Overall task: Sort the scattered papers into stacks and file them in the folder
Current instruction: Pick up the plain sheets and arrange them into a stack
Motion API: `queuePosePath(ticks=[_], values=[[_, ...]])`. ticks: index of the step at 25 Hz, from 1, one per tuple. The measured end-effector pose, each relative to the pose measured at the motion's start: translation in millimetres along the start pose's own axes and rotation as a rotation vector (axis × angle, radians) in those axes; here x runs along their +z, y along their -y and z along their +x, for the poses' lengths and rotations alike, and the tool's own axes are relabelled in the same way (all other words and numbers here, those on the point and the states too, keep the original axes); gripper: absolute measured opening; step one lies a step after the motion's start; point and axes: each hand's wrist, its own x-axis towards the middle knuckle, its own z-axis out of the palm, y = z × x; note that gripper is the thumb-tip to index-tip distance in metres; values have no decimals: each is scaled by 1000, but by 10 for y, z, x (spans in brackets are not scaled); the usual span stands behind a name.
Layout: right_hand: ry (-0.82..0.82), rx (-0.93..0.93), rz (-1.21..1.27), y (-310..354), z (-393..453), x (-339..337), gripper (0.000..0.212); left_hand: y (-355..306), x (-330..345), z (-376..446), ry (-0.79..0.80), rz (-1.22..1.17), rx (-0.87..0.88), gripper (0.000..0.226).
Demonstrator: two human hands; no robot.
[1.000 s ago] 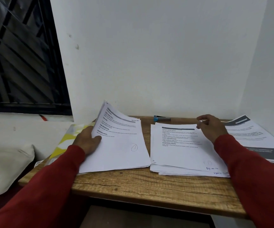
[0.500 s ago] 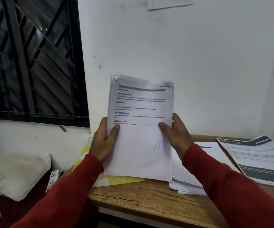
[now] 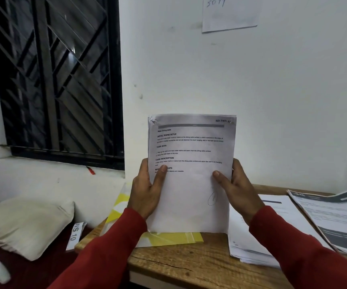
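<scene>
Above the table's (image 3: 189,265) left edge, over the yellow folder (image 3: 168,238), both hands (image 3: 145,197) (image 3: 238,191) hold a paper stack (image 3: 191,184) upright, thumbs in front pinching its side edges against fingers behind

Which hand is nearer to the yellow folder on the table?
Left. The left hand holds the paper stack directly above the yellow folder; the right hand grips the stack's far edge, over the white pile.

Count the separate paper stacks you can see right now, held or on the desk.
3. One stack is held upright by the left hand and right hand; a white stack lies on the desk to its right; a grey-banded stack lies at far right. More may be hidden.
</scene>
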Motion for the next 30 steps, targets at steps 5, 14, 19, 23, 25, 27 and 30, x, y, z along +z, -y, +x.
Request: queuePosePath(ticks=[5, 14, 19, 23, 25, 27, 30], values=[[18, 56, 7, -76, -97, 18, 24, 52, -5, 17, -19, 0, -26, 18], [3, 138, 74, 7, 92, -133, 22, 98, 41, 328, 146, -131, -214, 23], [-29, 236, 57, -122, 217, -266, 21, 24, 104, 500, 304, -193, -443, 18], [13, 302, 59, -309, 175, -310, 23, 113, 185, 702, 318, -252, -536, 22], [41, 320, 70, -385, 134, -304, 24, 182, 247, 800, 293, -373, -523, 28], [67, 338, 93, -413, 96, -315, 26, 250, 319, 852, 256, -467, -515, 44], [151, 358, 113, -395, 65, -400, 31, 391, 416, 819, 224, -522, -528, 59]])
